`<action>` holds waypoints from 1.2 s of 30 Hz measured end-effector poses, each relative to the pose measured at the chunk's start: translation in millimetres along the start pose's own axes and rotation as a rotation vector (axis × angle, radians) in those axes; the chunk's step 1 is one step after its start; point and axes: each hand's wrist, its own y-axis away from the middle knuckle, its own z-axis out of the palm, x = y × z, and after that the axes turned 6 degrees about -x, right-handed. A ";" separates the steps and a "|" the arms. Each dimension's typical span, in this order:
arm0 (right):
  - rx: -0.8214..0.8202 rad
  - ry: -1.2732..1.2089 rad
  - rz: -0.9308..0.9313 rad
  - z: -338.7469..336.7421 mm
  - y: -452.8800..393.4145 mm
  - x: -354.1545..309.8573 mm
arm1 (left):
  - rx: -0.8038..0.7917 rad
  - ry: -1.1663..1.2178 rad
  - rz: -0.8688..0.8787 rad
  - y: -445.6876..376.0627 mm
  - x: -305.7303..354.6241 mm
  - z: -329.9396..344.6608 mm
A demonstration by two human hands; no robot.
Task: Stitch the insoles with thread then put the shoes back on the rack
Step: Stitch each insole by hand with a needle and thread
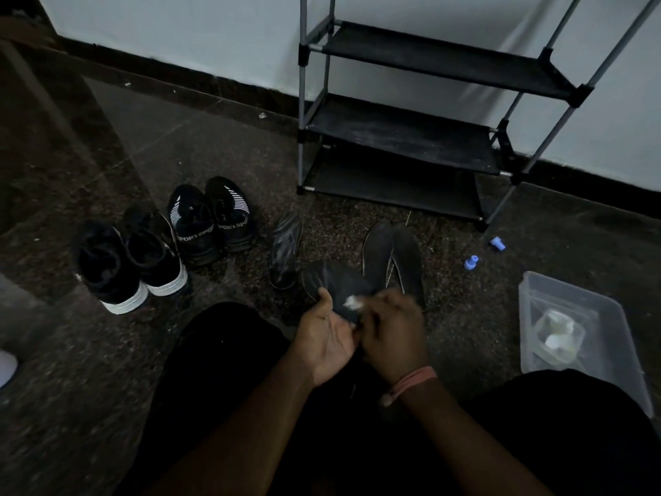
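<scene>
Over my lap, my left hand [327, 338] cups a dark insole [339, 284], fingers curled beneath; my right hand [391, 332] seems to pinch something white, though blur hides it. Two black shoes [211, 218] read "SPORT". Beyond lie speckled dark floor [214, 145], black rack [411, 137], pale wall [179, 30].

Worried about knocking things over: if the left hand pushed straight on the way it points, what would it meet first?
The left hand points up-right, away from the body. First it would likely meet the dark insole it is already holding, then the two insoles lying on the floor beyond; depth is unclear.
</scene>
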 end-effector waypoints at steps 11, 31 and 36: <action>0.081 -0.324 0.055 -5.0 1.6 -3.3 | 0.133 -0.103 0.072 -8.6 0.5 -0.5; 0.024 -0.670 0.169 -10.6 -4.3 9.5 | 0.000 0.118 0.040 -5.2 19.9 2.1; -0.063 -0.380 0.006 11.5 3.4 5.9 | 0.000 0.107 -0.032 -15.9 18.3 2.5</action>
